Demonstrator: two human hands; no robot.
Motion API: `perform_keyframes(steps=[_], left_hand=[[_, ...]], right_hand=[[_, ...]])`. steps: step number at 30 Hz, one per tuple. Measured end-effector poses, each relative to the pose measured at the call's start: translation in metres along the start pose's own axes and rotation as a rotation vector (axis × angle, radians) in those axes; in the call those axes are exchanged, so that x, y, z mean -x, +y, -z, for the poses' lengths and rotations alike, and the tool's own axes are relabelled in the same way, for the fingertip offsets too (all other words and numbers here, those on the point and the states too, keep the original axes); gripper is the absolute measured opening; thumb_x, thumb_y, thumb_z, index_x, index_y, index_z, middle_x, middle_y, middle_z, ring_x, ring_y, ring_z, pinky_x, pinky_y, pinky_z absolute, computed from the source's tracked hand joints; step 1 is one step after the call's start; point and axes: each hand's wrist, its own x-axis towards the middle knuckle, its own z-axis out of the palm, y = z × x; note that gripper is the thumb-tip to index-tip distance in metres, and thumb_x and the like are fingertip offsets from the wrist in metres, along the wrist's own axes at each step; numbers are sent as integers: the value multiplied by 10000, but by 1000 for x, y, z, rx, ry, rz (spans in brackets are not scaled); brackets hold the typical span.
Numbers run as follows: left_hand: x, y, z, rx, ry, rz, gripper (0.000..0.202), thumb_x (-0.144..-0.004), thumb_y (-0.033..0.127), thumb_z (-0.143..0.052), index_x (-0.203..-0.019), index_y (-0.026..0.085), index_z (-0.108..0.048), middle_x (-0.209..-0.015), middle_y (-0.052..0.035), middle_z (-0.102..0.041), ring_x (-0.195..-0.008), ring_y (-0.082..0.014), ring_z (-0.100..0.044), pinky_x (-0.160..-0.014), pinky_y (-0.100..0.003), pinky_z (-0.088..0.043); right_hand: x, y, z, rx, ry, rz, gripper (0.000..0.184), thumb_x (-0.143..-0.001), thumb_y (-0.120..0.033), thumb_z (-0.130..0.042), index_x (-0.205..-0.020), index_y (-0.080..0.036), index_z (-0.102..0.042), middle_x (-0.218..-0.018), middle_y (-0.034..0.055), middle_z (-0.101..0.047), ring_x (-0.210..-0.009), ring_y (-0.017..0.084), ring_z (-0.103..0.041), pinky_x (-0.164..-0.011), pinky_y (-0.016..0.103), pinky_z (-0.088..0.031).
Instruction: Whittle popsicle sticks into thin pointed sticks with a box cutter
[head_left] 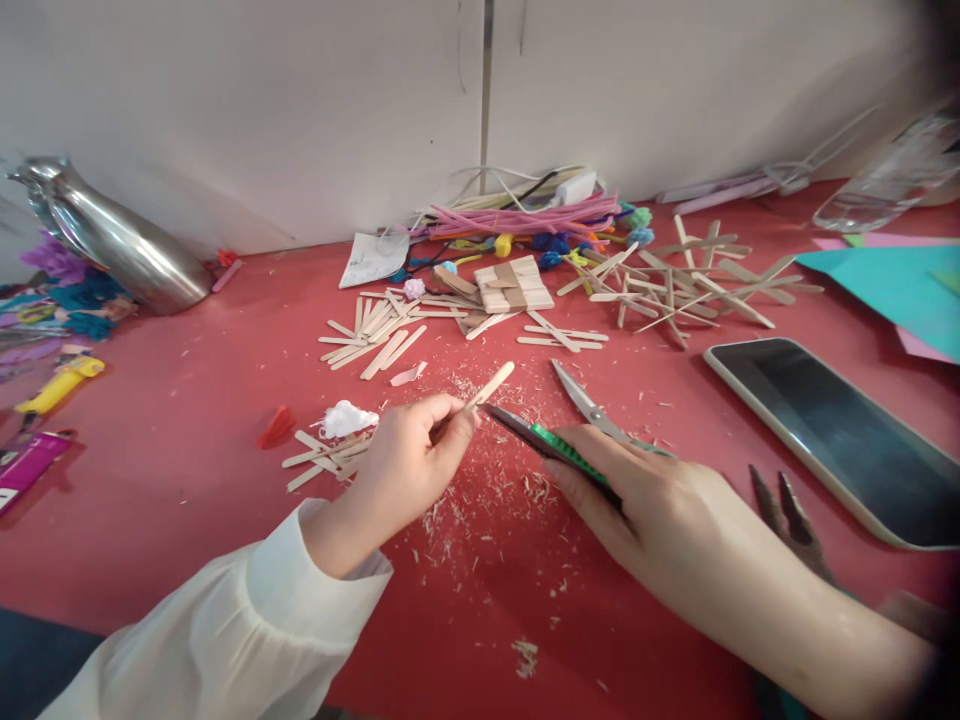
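Between thumb and fingers, my left hand [420,455] pinches a wooden craft stick [493,383] that points up and to the right. My right hand [637,490] is wrapped round a green and black utility knife [562,445]. The knife's dark blade tip lies at or very near the stick, just beside my left thumb; whether it touches I cannot tell. Wood shavings [480,480] are scattered on the red table beneath both hands. Behind my right hand lies a pair of scissors [589,400] with its blades apart, its handles partly hidden.
Loose craft sticks [382,330], a bundled stack of sticks [517,285] and pink pipe cleaners [525,215] lie toward the wall. At right are a phone [840,430], pliers [791,520] and a clear bottle [885,180]. A metal jug [124,240] stands at left.
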Motion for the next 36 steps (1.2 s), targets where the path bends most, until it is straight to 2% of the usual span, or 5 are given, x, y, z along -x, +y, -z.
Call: perform_keyframes(steps=[16,21,25,30,36], left_hand=[[1,0,-4,-192,106,-152,261,-872,211,-439,-616,164,-419,-501,61,-350,-458,-69,-337,-473,-212,-248],[4,-3,-7,-241,120,-185,238,-870,179,-415,-633,160,-433,-529,50,-377,-483,-77,-356,-488,-229,-241],[3,-4,-11,-263,110,-182,247,-862,174,-412,-617,163,-396,-540,47,-363,-496,-79,-341,-497,-238,-230],[0,-2,-13,-243,66,-135,283,-843,166,-427,-583,167,-315,-506,57,-280,-474,-73,-286,-480,-244,-190],[-2,1,-10,-200,10,-66,292,-841,183,-433,-568,163,-331,-487,60,-276,-467,-70,-281,-470,-239,-182]], right_hand=[[-3,-4,1,-98,-58,-75,193,-892,-273,-407,-775,-195,-539,-460,-34,-587,-367,154,-583,-341,224,-341],[3,-3,-7,101,27,24,269,-908,-257,-326,-771,-155,-534,-415,-12,-537,-299,167,-526,-303,249,-306],[5,-5,-7,340,64,128,219,-830,-114,-351,-769,-116,-561,-417,-8,-488,-251,162,-463,-269,253,-264],[6,-13,0,515,-20,139,278,-626,40,-418,-775,-108,-601,-558,43,-554,-368,174,-550,-308,240,-341],[6,-19,5,594,-3,146,320,-636,32,-438,-842,-99,-644,-607,61,-599,-446,188,-587,-344,251,-396]])
